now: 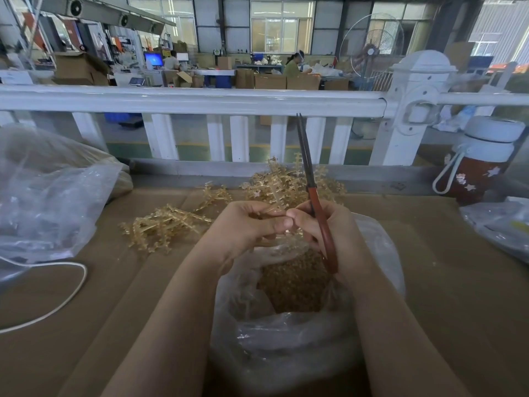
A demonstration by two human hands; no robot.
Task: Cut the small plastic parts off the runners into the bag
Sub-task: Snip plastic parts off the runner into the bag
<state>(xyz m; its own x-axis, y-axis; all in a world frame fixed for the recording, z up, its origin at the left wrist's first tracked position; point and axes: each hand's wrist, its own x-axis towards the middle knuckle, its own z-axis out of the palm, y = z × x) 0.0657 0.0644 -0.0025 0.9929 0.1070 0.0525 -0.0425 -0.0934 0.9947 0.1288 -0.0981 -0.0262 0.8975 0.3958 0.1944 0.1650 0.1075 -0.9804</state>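
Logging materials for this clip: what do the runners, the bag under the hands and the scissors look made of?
Runners: translucent amber plastic, glossy, light passes through. Bag: thin clear plastic film, crinkled with shiny creases. Scissors: dark, dull metal blades; reddish-brown handles, probably plastic or coated, with a smooth sheen.

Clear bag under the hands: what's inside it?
The clear bag holds a heap of small tan cut parts. The hands, scissors and crumpled plastic cover the heap's edges and depth.

Left hand (252, 224) pinches runner (274, 193); right hand (323, 227) holds scissors (307, 167) over bag (286, 333).
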